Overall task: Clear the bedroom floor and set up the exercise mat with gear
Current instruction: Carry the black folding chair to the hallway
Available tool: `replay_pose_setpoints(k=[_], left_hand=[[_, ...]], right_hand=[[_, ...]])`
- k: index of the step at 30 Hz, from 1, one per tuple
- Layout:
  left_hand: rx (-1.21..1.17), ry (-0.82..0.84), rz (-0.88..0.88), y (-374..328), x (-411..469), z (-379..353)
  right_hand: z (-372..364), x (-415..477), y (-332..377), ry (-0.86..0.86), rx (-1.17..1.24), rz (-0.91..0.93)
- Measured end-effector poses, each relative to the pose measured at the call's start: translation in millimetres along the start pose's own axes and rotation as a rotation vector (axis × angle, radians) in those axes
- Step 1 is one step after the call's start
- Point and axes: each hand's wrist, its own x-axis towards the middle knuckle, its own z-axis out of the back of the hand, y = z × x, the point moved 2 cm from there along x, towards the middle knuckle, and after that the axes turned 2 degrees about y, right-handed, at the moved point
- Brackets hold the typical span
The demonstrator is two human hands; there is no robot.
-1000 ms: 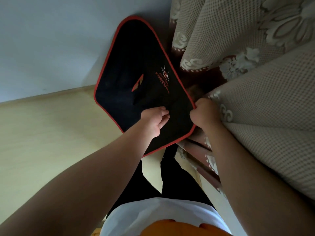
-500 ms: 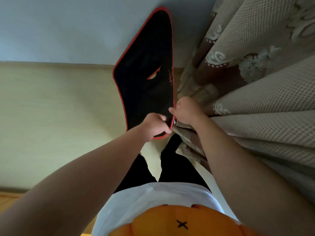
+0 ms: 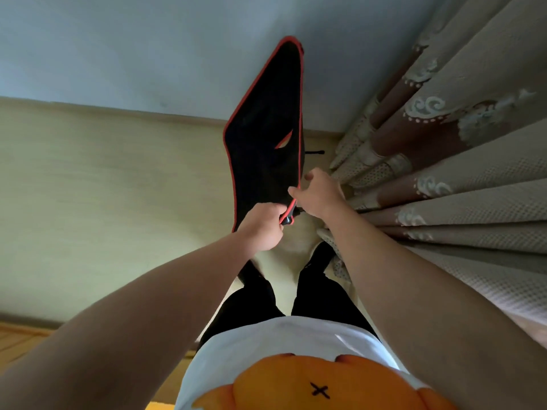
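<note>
— Where was the mat?
— Off the floor at centre, long axis running six to twelve o'clock, top pointing at the wall, curtain at three o'clock.
— The hands?
— The left hand curled round its lower corner. The right hand had its fingers loosely spread, thumb touching the red edge.
</note>
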Motion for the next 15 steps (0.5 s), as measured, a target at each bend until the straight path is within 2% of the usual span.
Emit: replay_pose_setpoints(k=[4,9,13,15], left_hand=[[0.113,-0.034,-0.022,22.8,-8.6,25.7],[0.364,0.051,0.026,38.4,-12.6,62.6],[0.392,0.024,0.074,50.0,-18.6,76.8],[0.347,-0.033,0.074,59.3,-19.5,77.2]], right_hand=[[-11.0,1.9,25.3,-0.01,-0.027,-0.016],[-23.6,-0.2,48.6,0.015,-0.03,-0.044],[-38.4,1.8,62.8,0.033,-0.139,0.071],[-45.6,0.8,67.0,0.046,-0.148,0.048]])
